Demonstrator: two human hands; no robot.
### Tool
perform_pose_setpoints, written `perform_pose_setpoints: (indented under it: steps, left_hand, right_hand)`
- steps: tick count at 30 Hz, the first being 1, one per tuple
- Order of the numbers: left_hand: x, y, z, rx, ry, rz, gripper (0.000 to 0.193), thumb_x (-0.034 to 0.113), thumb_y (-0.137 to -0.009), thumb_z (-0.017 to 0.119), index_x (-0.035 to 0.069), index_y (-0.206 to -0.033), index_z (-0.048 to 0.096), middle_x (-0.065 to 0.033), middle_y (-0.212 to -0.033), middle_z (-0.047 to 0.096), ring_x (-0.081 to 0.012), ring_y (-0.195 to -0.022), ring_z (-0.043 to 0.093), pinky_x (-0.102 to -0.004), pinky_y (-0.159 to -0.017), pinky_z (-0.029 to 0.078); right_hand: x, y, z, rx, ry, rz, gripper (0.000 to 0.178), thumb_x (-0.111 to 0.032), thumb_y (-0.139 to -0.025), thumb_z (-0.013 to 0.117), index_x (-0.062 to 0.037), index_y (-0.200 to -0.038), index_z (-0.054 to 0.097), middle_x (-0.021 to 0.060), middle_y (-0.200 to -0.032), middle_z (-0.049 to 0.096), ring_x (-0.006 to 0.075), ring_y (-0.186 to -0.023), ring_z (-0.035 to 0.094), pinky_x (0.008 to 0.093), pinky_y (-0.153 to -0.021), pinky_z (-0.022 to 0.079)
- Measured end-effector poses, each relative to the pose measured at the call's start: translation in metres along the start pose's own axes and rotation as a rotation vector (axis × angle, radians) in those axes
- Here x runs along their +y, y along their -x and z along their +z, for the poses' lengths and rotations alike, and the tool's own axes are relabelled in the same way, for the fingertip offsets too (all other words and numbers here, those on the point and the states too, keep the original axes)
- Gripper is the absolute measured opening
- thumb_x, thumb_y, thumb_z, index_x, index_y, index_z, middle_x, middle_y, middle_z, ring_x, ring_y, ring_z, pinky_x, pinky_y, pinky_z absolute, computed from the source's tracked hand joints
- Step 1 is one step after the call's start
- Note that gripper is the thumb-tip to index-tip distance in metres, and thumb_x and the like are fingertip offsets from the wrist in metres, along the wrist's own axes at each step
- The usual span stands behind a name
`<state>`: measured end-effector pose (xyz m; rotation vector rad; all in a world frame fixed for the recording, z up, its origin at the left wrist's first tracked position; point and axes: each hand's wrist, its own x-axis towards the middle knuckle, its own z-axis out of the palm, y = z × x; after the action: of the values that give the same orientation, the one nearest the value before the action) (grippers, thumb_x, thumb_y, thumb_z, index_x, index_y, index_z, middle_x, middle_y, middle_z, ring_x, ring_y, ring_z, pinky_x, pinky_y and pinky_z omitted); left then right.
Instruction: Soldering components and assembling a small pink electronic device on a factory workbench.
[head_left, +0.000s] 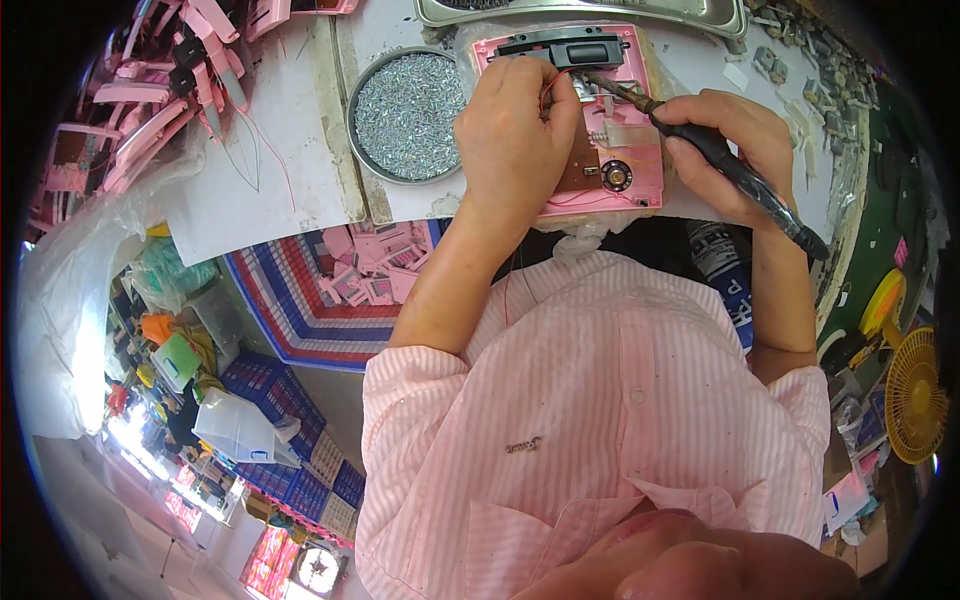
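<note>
A pink plastic housing (pixel 648 185) lies opened on the table in front of me. It holds a brown circuit board (pixel 578 170), a small round speaker (pixel 616 176) and a long black part (pixel 578 52) along its far edge. My left hand (pixel 512 130) rests over the housing's left side, its fingers pinched on a thin red wire (pixel 546 92). In my right hand (pixel 738 140) is a soldering iron (pixel 722 165) with a black handle. Its metal tip points left, close to the left fingertips; whether it touches anything is too small to tell.
Left of the housing stands a round tray (pixel 356 150) full of small metal screws or pins. Pink parts with wires (pixel 150 120) pile up at far left. A metal tray (pixel 590 14) sits at the back; small grey parts (pixel 815 100) lie right. Below, a striped basket (pixel 300 330) holds pink pieces.
</note>
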<state>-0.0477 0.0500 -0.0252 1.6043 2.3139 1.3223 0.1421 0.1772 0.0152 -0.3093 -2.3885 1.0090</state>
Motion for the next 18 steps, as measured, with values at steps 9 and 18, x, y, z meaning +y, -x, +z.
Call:
perform_pose_setpoints:
  steps: [9, 18]
  left_hand:
    - [0.0, 0.002, 0.0, 0.011, 0.004, -0.021, 0.01, 0.01, -0.082, 0.075, 0.003, -0.084, 0.068, -0.0092, -0.076, 0.065, -0.023, -0.063, 0.063, -0.0332, -0.059, 0.05]
    - [0.0, 0.003, 0.0, 0.025, -0.007, -0.012, 0.011, 0.01, -0.082, 0.075, 0.004, -0.083, 0.067, -0.0087, -0.075, 0.065, -0.024, -0.063, 0.062, -0.0345, -0.058, 0.05]
  right_hand:
    - [-0.007, 0.016, -0.012, 0.023, 0.015, 0.039, 0.025, -0.003, -0.076, 0.073, -0.002, -0.101, 0.072, 0.0118, -0.09, 0.074, 0.0243, -0.075, 0.071, 0.0293, -0.068, 0.054]
    - [-0.007, 0.032, -0.021, 0.11, 0.001, 0.097, 0.024, -0.006, -0.078, 0.073, -0.0014, -0.102, 0.073, 0.0112, -0.091, 0.074, 0.0212, -0.077, 0.07, 0.0279, -0.07, 0.054]
